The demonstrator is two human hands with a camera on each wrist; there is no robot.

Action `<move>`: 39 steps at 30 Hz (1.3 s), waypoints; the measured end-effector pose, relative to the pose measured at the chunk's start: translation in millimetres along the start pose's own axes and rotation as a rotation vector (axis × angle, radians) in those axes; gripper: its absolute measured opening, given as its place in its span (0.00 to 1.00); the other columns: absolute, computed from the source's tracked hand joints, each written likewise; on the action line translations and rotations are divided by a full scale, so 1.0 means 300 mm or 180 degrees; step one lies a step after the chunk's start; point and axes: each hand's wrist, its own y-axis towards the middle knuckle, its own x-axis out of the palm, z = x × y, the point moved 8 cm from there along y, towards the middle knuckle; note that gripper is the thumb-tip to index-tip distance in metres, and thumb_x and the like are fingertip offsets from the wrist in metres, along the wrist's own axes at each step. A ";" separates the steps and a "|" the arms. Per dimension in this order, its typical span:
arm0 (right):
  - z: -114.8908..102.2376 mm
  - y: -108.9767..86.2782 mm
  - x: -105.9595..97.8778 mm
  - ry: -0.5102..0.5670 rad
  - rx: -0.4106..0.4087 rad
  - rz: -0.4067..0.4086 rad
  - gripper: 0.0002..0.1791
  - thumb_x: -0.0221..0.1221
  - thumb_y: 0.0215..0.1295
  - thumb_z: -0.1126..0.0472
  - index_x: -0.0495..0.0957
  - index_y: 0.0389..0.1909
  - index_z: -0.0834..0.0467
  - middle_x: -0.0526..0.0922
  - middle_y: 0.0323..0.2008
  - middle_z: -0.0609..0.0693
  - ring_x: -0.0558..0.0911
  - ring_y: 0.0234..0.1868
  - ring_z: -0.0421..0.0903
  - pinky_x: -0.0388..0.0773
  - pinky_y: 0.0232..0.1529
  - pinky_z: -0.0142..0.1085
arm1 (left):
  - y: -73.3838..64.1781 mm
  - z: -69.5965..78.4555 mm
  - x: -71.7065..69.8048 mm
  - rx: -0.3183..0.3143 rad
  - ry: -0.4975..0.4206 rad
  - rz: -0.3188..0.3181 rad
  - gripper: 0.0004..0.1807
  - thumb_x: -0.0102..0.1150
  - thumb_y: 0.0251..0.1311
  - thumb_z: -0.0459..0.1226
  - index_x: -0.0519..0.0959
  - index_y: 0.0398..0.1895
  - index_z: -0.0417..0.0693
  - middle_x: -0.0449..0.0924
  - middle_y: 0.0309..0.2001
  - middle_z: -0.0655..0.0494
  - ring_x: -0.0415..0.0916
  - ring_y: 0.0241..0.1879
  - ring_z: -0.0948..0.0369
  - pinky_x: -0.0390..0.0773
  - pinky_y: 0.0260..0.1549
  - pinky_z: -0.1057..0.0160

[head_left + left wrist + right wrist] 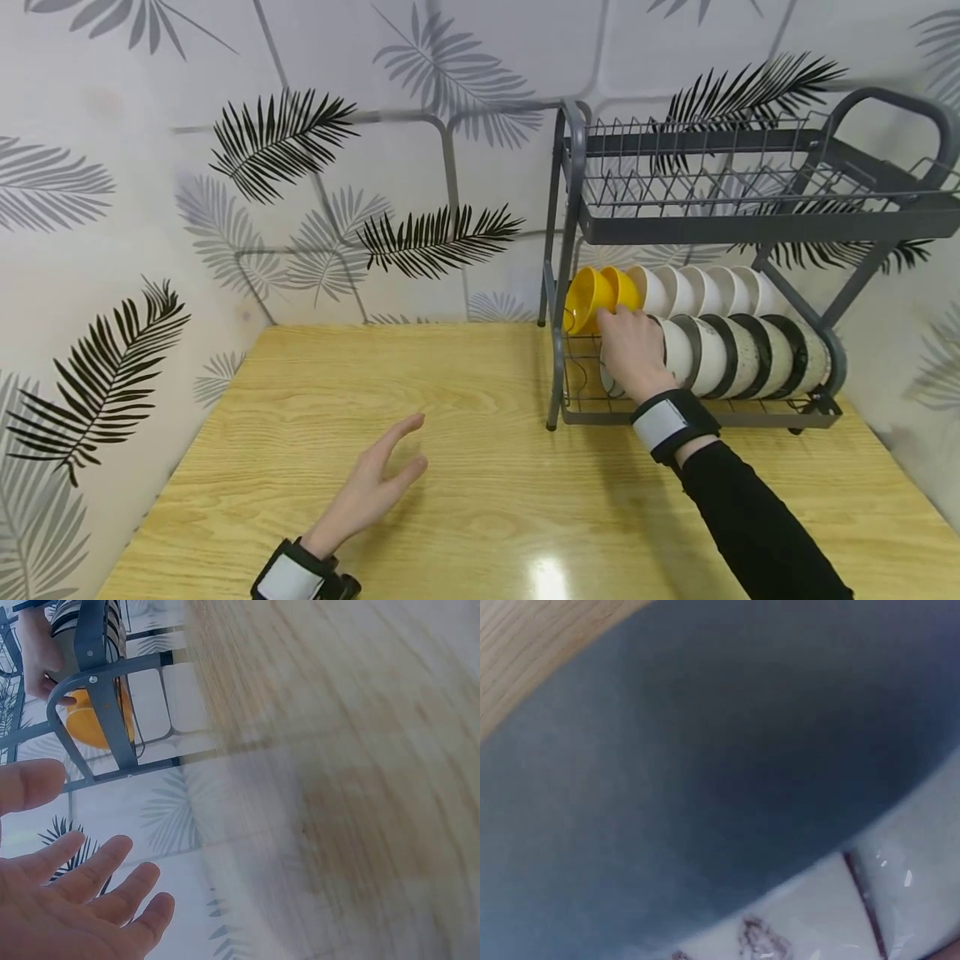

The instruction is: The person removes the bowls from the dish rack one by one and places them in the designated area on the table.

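- The left hand [367, 483] hangs over the tabletop [315, 400], well apart from the dishes, its thumb and fingers spread wide with nothing in them.
- Between the hands lies a stretch of tabletop; the near post of the rack [750, 227] stands just left of the right hand.
- Two yellow bowls [588, 302] lean on their sides just beyond the right hand, close to its fingertips; whether the fingers touch them cannot be told.
- The right hand [633, 350] reaches into the lower tier, fingers bent, in front of the hollow of the leftmost dark-rimmed bowl [678, 350]. Its fingertips are hidden, and the right wrist view is mostly filled by a blurred dark surface, so it cannot be told whether a bowl is gripped.
- Right of that hand, the other dark-rimmed bowls [738, 354] stand on edge in a close row, with plain white bowls [705, 292] behind them.
- The step in hand looks to be handling a bowl at the row's left end. The next move seems to call for a sure hold on one rim, without knocking the yellow bowls or the neighbouring ones; the left hand seems free to help.
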 end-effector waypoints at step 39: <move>-0.041 -0.104 -0.167 0.0997 -0.0641 0.1924 0.27 0.57 0.38 0.88 0.83 0.44 0.70 0.85 0.44 0.63 0.79 0.48 0.59 0.78 0.51 0.54 | -0.008 0.043 0.000 0.0112 -0.0059 -0.0009 0.31 0.55 0.66 0.35 0.60 0.71 0.46 0.64 0.68 0.45 0.58 0.67 0.47 0.61 0.60 0.33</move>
